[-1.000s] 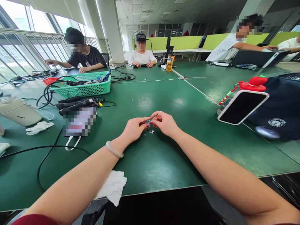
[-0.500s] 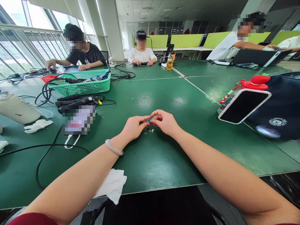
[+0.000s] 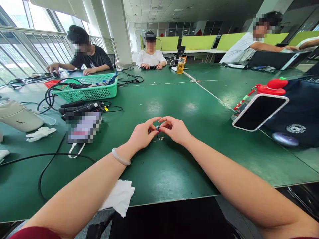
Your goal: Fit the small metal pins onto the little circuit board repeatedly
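Green basket (image 3: 87,91) far left on table (image 3: 159,166). My left hand (image 3: 142,136) pinches tiny blue part (image 3: 157,127), pointer finger lifted. My right hand (image 3: 175,130) pinches same part from other side. Part just above table, middle, too small to name. Little bits (image 3: 159,138) below. Phone (image 3: 259,111) right.

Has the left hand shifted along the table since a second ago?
No. The left hand stays beside the small loose bits on the table; only its forefinger has lifted.
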`<state>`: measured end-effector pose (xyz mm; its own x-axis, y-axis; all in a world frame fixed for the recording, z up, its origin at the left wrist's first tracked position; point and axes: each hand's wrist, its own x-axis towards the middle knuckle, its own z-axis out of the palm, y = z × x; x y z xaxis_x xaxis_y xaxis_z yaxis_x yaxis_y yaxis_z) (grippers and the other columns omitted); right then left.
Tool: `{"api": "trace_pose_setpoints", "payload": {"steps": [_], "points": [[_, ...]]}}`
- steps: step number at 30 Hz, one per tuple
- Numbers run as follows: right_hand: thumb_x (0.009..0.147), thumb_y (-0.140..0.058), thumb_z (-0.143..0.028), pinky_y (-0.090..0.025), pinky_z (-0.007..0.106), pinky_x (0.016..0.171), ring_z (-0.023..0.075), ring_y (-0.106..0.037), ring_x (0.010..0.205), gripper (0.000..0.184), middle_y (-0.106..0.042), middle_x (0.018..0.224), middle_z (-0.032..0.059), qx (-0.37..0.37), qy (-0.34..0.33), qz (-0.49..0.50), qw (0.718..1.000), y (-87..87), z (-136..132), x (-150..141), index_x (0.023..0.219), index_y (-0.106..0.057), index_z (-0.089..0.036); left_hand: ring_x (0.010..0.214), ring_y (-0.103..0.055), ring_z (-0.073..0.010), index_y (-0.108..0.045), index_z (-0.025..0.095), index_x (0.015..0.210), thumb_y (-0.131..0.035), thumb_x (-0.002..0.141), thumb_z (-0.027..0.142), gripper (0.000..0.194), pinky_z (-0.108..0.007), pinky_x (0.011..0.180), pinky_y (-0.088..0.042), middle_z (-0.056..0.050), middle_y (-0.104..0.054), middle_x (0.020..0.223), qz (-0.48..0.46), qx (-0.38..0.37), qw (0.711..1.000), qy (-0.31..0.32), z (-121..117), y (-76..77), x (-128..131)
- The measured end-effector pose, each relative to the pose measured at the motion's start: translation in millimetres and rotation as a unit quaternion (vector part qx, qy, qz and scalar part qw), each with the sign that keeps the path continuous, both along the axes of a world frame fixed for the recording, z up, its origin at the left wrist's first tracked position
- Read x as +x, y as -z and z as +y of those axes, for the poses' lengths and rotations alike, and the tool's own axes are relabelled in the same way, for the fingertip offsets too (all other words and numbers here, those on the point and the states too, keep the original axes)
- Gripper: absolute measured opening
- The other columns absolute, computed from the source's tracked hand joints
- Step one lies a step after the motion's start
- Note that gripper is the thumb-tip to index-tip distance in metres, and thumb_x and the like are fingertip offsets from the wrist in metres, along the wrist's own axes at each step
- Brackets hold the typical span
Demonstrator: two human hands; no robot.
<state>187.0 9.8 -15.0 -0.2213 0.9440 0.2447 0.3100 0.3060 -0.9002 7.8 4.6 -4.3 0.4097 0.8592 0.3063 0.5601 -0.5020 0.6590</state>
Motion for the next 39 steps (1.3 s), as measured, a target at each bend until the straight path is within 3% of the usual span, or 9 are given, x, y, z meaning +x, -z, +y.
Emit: {"api": "trace_pose_setpoints", "payload": {"steps": [13,24,33,39], "points": [[0.073,-0.062,-0.023,-0.049,0.027,0.069,0.0104,-0.058,0.066,0.028,-0.064,0.076,-0.0004,0.022,-0.024,-0.026,0.999,3.7,2.2,0.4,0.1,-0.06,-0.018,0.067,-0.057,-0.0126,-0.046,0.023,0.133,-0.054,0.079,0.021,0.054,-0.027,0.072,-0.046,0.001,-0.065,0.079,0.011,-0.004,1.0,0.008,0.8,2.0,-0.2],[0.077,-0.06,-0.016,-0.05,0.027,0.074,0.0119,-0.064,0.07,0.019,-0.071,0.079,-0.0002,0.05,-0.009,-0.133,0.99,-4.5,-2.4,0.8,0.094,-0.067,-0.021,0.063,-0.061,-0.0122,-0.041,0.024,0.135,-0.053,0.08,0.023,0.056,-0.03,0.075,-0.049,0.002,-0.067,0.083,0.017,-0.034,0.999,0.032,-0.7,1.9,0.3],[0.077,-0.058,-0.009,-0.052,0.028,0.082,0.0125,-0.068,0.077,0.028,-0.072,0.084,0.0011,0.01,-0.024,-0.043,0.999,1.5,1.8,3.3,0.101,-0.067,-0.02,0.066,-0.059,-0.012,-0.043,0.023,0.133,-0.054,0.08,0.023,0.054,-0.028,0.072,-0.048,0.002,-0.066,0.08,0.009,-0.015,1.0,0.016,1.1,3.6,-0.8],[0.078,-0.058,-0.012,-0.051,0.028,0.079,0.0125,-0.067,0.075,0.025,-0.072,0.079,0.0001,0.02,-0.005,-0.087,0.996,-1.1,0.7,3.5,0.101,-0.066,-0.019,0.065,-0.06,-0.0124,-0.042,0.024,0.134,-0.054,0.08,0.021,0.055,-0.029,0.074,-0.048,0.002,-0.066,0.078,0.03,-0.015,0.999,0.026,-1.2,0.6,1.0]]}}
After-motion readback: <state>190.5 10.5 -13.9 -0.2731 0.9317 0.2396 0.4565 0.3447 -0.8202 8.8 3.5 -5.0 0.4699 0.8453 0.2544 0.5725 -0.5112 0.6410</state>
